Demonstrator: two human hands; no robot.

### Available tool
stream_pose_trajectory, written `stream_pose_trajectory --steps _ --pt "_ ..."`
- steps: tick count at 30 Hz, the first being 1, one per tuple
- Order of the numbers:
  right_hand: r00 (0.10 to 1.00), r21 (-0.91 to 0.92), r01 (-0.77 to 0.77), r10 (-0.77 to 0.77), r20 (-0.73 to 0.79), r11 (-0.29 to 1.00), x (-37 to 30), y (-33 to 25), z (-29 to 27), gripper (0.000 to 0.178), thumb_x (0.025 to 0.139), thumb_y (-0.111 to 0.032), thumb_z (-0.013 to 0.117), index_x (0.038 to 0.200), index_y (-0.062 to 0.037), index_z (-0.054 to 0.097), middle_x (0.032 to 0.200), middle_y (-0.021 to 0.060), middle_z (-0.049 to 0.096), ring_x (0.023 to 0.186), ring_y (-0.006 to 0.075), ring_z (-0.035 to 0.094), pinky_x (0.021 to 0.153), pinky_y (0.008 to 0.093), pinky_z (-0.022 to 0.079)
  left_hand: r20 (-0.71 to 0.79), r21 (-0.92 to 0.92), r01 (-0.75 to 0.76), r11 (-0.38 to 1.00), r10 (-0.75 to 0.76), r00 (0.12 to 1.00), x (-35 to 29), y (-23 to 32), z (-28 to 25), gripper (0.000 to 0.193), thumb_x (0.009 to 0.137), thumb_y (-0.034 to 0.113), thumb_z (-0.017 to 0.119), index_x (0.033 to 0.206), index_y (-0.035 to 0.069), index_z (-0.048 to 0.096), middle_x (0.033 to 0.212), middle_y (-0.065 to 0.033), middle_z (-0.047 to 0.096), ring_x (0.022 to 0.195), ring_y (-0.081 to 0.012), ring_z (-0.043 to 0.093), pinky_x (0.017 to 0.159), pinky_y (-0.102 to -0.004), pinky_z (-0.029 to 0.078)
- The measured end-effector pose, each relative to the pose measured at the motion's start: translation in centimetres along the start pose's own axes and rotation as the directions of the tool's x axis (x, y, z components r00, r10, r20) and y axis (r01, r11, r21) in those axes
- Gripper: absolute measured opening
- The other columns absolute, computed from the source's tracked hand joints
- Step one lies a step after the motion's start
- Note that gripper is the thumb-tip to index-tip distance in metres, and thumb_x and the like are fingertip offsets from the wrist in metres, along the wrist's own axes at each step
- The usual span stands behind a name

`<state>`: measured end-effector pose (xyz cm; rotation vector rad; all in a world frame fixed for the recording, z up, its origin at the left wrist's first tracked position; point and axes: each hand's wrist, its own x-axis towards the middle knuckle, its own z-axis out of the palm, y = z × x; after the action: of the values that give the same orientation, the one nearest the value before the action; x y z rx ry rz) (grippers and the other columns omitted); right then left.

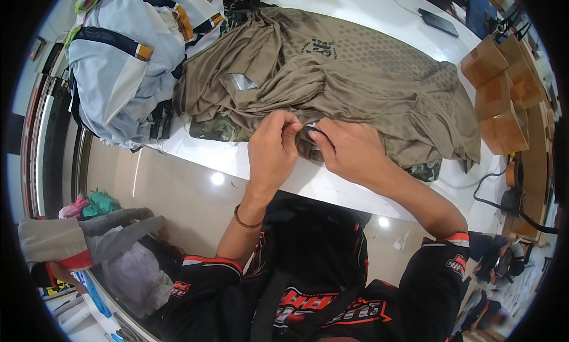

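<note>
A brown-olive shirt (409, 108) with a hexagon pattern and a dark chest print lies rumpled across the white table. At its near edge my left hand (275, 143) is closed in a pinch, thumb against forefinger; what sits between the fingertips is too small to make out. Close beside it, my right hand (349, 146) is closed on a small dark object (310, 128), mostly hidden by the fingers, next to a bit of white. Another white patch (242, 82) shows among the shirt's folds. Camouflage cloth (219, 129) sticks out beneath the shirt.
A heap of pale blue garments (118, 63) is piled at the table's left. Far right on the white table (379, 1) lies a dark phone (438, 22). Cardboard boxes (501, 114) and a black cable (498, 203) line the right side. Another person (53, 241) is at lower left.
</note>
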<state>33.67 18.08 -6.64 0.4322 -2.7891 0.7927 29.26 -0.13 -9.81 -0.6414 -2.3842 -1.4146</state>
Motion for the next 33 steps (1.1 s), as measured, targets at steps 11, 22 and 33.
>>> stream_pose_trajectory --steps 11,22,33 --pt "0.99 0.102 -0.131 0.124 0.074 0.986 0.1 0.3 -3.1 0.031 0.101 -0.035 0.065 0.094 -0.0043 0.066 0.069 0.015 0.067 0.063 0.033 0.067 0.057 0.045 0.05 0.107 -0.24 0.12 0.963 -0.097 0.99 -0.7 -1.2 -3.2 0.009 0.104 0.003 0.062 0.096 0.001 0.059 0.08 -0.0048 0.062 0.072 -0.0141 0.061 0.067 -0.0293 0.05" --pt "0.931 0.213 -0.364 0.359 0.063 0.907 -5.0 2.9 -11.3 0.026 0.099 -0.022 0.074 0.09 -0.0002 0.065 0.064 0.0036 0.051 0.058 0.0103 0.043 0.056 0.029 0.038 -0.22 0.101 0.008 0.995 0.015 0.975 -1.1 -2.2 -10.5 0.014 0.09 -0.002 0.078 0.102 0.0 0.072 0.099 -0.0067 0.072 0.089 -0.0173 0.067 0.08 -0.0306 0.053" --pt "0.907 -0.101 -0.415 0.42 0.035 0.904 -7.5 1.5 -6.7 0.029 0.085 -0.024 0.081 0.093 0.0026 0.07 0.076 0.0194 0.071 0.071 0.0402 0.069 0.068 0.045 0.053 0.397 -0.163 -0.405 0.9 0.435 0.808 0.4 3.8 4.0 0.03 0.07 0.009 0.086 0.099 0.007 0.077 0.098 -0.0052 0.068 0.098 -0.0288 0.063 0.087 -0.0412 0.05"
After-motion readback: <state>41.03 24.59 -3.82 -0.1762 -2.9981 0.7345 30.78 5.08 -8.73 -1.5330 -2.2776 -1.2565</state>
